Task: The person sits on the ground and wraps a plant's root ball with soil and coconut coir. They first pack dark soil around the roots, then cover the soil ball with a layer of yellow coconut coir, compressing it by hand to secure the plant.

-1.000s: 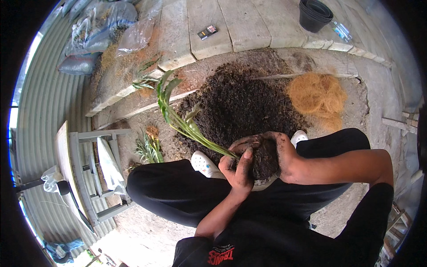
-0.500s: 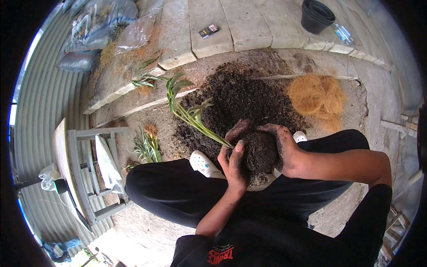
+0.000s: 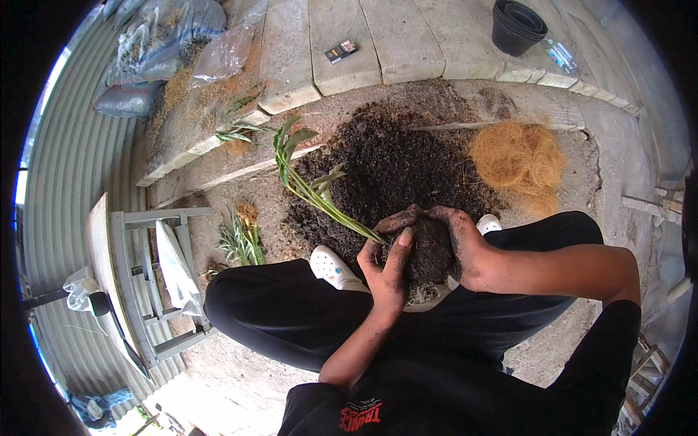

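Between my two soil-covered hands sits a round, dark soil ball, at the base of a green plant. The plant's stems lean up and to the left, ending in drooping leaves. My left hand wraps the ball's left side, its thumb beside the stem base. Around the right and far side curves my right hand, fingertips meeting the left hand's at the top. The ball is held above the ground between my knees. Just beyond lies a wide heap of dark potting soil.
Right of the heap lies a tangle of orange-brown fibre. Loose plants rest on the ground at left, near a grey wooden stool. On the far slabs stand stacked black pots, a small dark packet and plastic bags.
My left fingers have closed in over the far side of the soil ball and now meet the right fingertips. The plant has hardly moved.
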`<action>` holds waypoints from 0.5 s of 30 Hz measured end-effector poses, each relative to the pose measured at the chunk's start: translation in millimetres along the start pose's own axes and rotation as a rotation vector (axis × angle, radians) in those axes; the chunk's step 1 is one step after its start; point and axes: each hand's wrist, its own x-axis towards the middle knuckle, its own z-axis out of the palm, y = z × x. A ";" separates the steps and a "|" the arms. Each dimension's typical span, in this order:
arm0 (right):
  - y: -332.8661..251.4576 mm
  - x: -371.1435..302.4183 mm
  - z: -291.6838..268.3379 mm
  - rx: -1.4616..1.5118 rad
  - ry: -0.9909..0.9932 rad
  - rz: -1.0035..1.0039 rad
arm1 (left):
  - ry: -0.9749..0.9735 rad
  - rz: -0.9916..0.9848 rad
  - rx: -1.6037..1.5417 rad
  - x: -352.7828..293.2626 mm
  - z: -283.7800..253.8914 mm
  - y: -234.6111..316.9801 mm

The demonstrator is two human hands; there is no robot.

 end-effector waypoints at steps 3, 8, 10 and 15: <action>-0.7 -0.1 -0.4 0.000 -0.008 0.017 | -0.006 -0.004 0.014 0.4 -0.8 -0.1; 2.6 2.6 -4.3 0.013 -0.025 0.011 | 0.095 -0.048 0.054 0.1 3.0 1.8; -0.7 -2.4 1.8 0.017 0.009 0.046 | 0.097 -0.053 0.073 0.5 2.2 1.3; 4.9 4.5 -5.2 0.023 0.010 0.028 | 0.033 -0.080 -0.025 0.7 -1.7 0.1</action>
